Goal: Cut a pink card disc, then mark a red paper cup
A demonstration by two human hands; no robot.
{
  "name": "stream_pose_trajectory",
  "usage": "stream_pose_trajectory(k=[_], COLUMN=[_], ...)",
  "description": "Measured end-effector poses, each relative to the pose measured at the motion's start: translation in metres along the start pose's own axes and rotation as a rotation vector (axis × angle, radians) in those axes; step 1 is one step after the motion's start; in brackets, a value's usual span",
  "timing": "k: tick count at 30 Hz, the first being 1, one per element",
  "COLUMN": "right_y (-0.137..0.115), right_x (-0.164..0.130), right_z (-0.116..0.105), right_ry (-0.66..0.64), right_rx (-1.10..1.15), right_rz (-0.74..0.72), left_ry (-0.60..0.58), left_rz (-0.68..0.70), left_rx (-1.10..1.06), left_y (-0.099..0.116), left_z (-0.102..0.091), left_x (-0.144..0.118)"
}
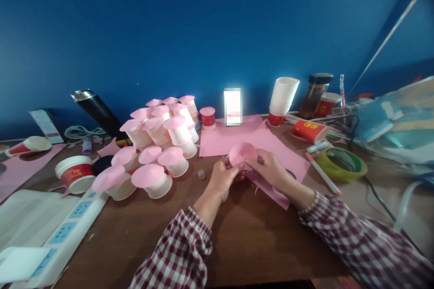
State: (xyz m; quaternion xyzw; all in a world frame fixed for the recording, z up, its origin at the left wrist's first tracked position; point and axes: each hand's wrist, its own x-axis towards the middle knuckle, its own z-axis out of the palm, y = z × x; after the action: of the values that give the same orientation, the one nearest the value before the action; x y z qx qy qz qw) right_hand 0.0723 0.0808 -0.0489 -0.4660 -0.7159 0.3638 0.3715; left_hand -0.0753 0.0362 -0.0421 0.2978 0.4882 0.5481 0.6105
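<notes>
A deep blue wall (190, 22) (evenly lit) rises behind a cluttered brown wooden table (257, 239).

Table layout, hands at centre.
Paper disc (242, 153) above both hands; capped cups (154, 144) at 10 o'clock; power strip (64, 235) at 8; tape roll (341, 164) at 3; cup stack (283, 97) at 1.

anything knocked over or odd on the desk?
Yes. A red paper cup lies on its side at the right, and a red-and-white cup lies tipped at the far left. The left hand and right hand hold a pink paper circle; no spills visible.
</notes>
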Motion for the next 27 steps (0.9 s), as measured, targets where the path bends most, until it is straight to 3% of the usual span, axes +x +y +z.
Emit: stream_pose_trajectory(k=[10,27], right_y=[-0.001,-0.0069], right_x=[0.004,0.0016], right_z=[-0.0075,-0.0086], right_ry=[0.06,-0.02], right_rx=[-0.042,0.029], right_rz=[-0.037,0.028], left_ry=[0.071,0.1], left_rz=[0.003,0.038], left_rx=[0.08,0.124], left_y=[-0.0007,-0.0028], left_z=[-0.0049,-0.006], left_x=[0.0041,0.0044])
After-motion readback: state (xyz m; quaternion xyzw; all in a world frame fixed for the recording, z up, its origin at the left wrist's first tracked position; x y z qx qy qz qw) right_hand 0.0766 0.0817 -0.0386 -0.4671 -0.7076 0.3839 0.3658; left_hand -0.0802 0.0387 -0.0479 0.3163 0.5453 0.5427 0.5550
